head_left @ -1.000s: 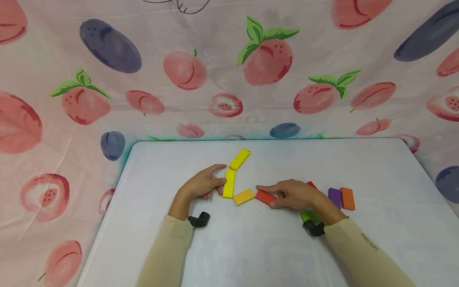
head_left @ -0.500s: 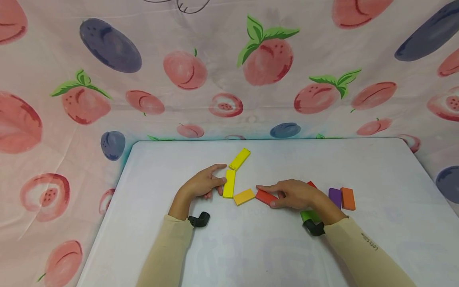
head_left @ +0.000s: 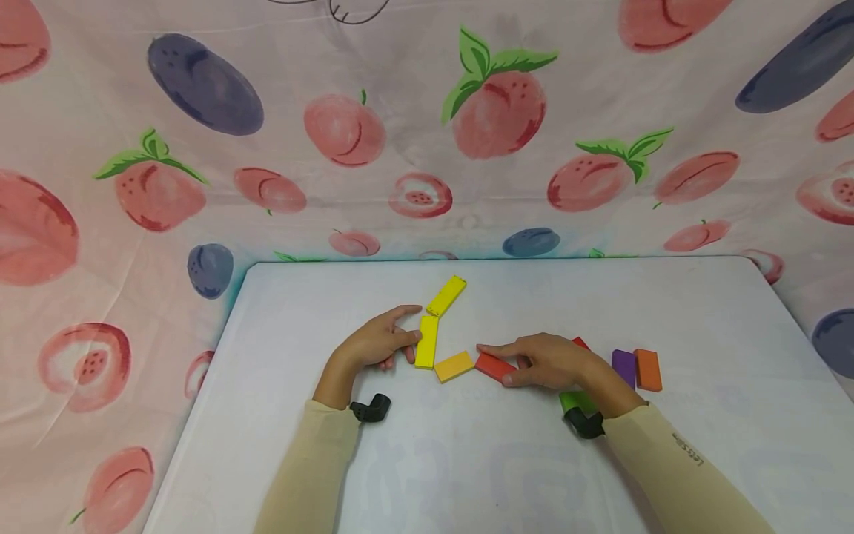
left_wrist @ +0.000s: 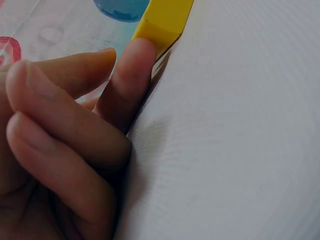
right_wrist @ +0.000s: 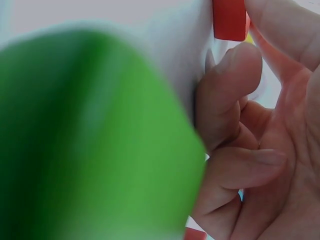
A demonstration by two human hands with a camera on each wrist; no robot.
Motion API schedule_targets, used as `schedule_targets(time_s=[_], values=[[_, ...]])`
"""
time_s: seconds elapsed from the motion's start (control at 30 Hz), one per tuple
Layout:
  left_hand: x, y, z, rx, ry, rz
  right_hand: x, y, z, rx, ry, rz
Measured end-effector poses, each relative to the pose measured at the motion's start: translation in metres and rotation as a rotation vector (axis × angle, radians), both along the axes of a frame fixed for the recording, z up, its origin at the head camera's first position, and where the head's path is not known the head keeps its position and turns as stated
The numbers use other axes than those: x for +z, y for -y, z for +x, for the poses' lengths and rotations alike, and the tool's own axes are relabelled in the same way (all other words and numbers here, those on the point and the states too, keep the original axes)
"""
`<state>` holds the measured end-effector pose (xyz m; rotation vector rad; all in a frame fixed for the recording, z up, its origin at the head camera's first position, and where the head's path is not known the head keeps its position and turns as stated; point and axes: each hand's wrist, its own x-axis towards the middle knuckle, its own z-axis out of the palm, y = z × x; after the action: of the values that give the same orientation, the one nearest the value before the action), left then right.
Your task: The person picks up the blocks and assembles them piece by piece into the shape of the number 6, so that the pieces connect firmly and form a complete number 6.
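Observation:
My left hand [head_left: 376,341] touches the left side of a yellow block [head_left: 427,352] with its thumb, index finger stretched toward the block's far end. In the left wrist view, a fingertip lies against the yellow block [left_wrist: 167,22], while other fingers curl loosely. A second yellow block [head_left: 445,297] slants away from the first one's far end. An orange-yellow block [head_left: 454,367] lies at its near end, followed by a red block [head_left: 492,366]. My right hand [head_left: 550,361] holds that red block between thumb and index finger; the right wrist view shows the red block's end [right_wrist: 230,20].
Under and beside my right wrist lie a green block [head_left: 575,402] and another red block [head_left: 580,343], both partly hidden. A purple block [head_left: 623,366] and an orange block [head_left: 648,369] lie farther right. The white table [head_left: 300,293] meets a fruit-patterned cloth [head_left: 414,133] behind.

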<state>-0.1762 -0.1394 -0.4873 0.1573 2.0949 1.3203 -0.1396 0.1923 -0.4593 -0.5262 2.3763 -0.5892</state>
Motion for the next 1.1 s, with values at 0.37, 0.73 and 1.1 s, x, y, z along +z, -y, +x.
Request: schedule_targets(time_s=[0.37, 0.73, 1.1], values=[[-0.0018, -0.0001, 0.0, -0.003, -0.004, -0.006, -0.0012, -0.0006, -0.0009, 0.012, 0.007, -0.014], [0.0004, -0.0009, -0.0004, -0.001, 0.0, -0.004, 0.0015, 0.0009, 0.0001, 0.011, 0.006, -0.01], [0.0018, -0.0004, -0.0001, -0.003, -0.003, -0.007, 0.0019, 0.0004, -0.0003, 0.026, 0.002, -0.029]])
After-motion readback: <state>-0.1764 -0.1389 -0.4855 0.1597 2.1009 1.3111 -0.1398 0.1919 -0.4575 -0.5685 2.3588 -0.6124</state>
